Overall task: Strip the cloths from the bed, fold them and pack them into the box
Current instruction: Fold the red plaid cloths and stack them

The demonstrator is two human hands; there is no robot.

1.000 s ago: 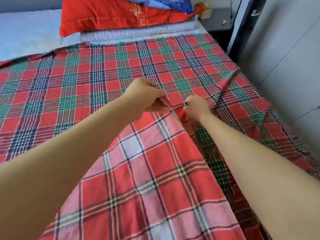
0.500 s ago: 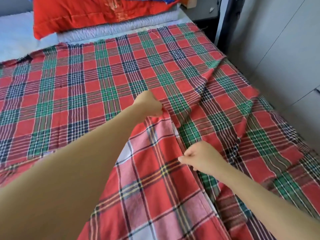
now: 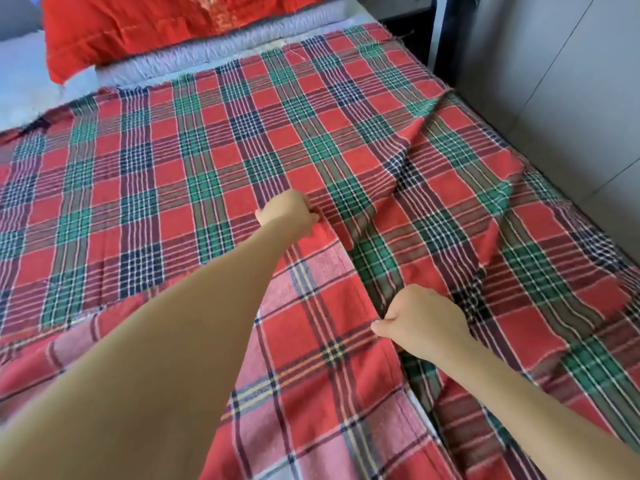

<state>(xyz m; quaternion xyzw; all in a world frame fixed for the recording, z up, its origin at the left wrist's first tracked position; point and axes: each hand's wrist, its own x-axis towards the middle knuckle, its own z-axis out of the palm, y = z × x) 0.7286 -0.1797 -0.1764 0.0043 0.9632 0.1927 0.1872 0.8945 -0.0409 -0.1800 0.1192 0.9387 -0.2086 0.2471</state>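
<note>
A red, green and navy plaid cloth (image 3: 180, 174) is spread over the bed, creased and rumpled toward the right side. On top of it, nearer me, lies a paler red plaid cloth (image 3: 311, 368) with yellow and white stripes. My left hand (image 3: 289, 211) pinches the far corner of this paler cloth at mid-bed. Along the same cloth's right edge, closer to me, my right hand (image 3: 420, 320) grips the hem with curled fingers. No box is in view.
A red pillow (image 3: 166, 26) lies at the head of the bed on a folded grey-white blanket (image 3: 214, 55). A grey wall (image 3: 571, 81) runs close along the bed's right side. A dark bedside stand (image 3: 405, 8) sits at the top right.
My right hand has slid from beside the left hand back toward me along the paler cloth's right edge. My left hand keeps hold of the far corner. The view has tilted down.
</note>
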